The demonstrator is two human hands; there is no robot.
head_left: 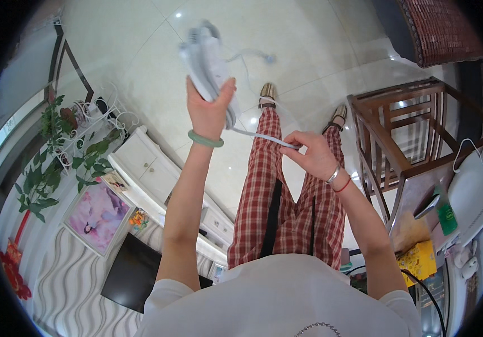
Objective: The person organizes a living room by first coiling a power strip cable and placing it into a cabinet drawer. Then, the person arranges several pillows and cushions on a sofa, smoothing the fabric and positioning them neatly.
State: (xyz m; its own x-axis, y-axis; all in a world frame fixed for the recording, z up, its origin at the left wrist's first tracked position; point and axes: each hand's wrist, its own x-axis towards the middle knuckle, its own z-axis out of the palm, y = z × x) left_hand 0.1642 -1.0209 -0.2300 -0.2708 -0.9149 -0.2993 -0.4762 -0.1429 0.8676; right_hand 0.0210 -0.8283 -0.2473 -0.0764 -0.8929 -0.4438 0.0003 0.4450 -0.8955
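Observation:
My left hand (206, 112), with a green bangle at the wrist, is closed around a long white-and-grey device (210, 59), held out ahead of me above the floor. Motion blurs its far end, so its exact kind cannot be made out. From its near end a pale grey cord (255, 135) runs right to my right hand (311, 154), whose thumb and fingers pinch it. Beyond the device a thin pale cord trails to a small blurred end piece (270, 58), which looks like a plug. My palm hides part of the device's near half.
Right of me stands a dark wooden table frame (390, 137), with a white router-like box (472, 194) and a yellow packet (418, 257) nearby. On the left are a white cabinet (140, 160), leafy plants (44, 180) and a dark screen (132, 272). Pale tiles (309, 33) cover the floor.

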